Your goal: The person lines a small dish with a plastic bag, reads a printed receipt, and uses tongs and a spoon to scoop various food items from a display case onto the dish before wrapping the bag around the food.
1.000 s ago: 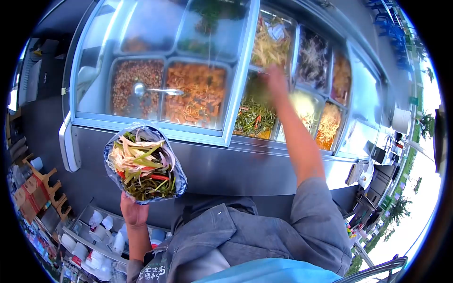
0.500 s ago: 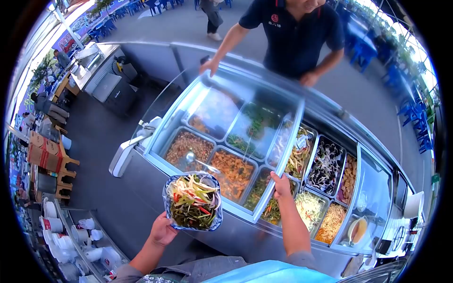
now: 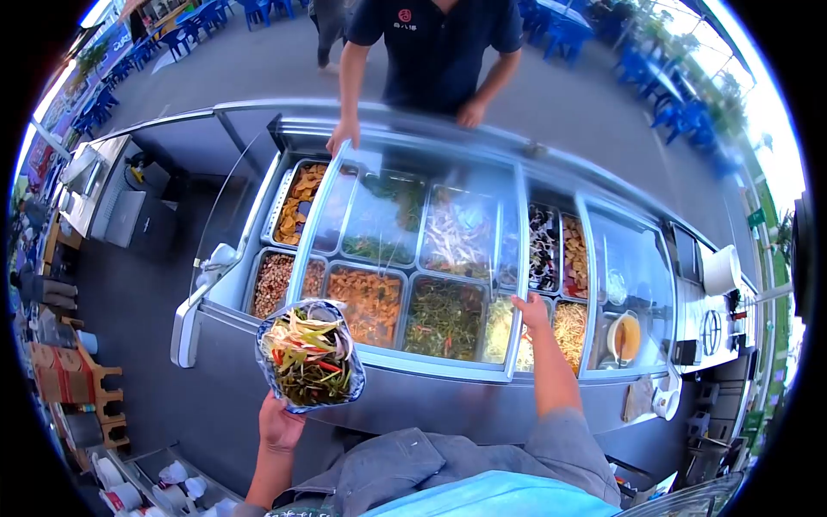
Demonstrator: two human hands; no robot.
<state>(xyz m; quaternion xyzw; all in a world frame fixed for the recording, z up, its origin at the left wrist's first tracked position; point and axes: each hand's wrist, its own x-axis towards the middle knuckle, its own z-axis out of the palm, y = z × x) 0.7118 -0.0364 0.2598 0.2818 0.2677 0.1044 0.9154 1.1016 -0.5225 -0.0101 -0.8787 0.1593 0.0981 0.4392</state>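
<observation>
My left hand (image 3: 281,424) grips the lower edge of a blue-and-white bowl (image 3: 358,384) lined with plastic. Green, white and red shredded food (image 3: 312,358) fills this bowl, in front of the display case. My right hand (image 3: 532,310) is closed on the right edge of the sliding glass lid (image 3: 518,332). Beneath the glass lie trays of orange food (image 3: 366,297) and dark green strips (image 3: 445,319). At the left end, trays of peanuts (image 3: 272,280) and yellow-brown pieces (image 3: 299,202) are uncovered.
Across the case stands a person in a dark shirt (image 3: 431,60), one hand (image 3: 344,135) at the lid's far left corner. Cardboard boxes (image 3: 60,375) are at the left, white containers (image 3: 121,495) at the lower left. Blue chairs (image 3: 689,121) stand at the back right.
My right hand has left the trays and taken hold of the lid's edge. The lid has slid right, uncovering the left-end trays. A person across the case has come into view.
</observation>
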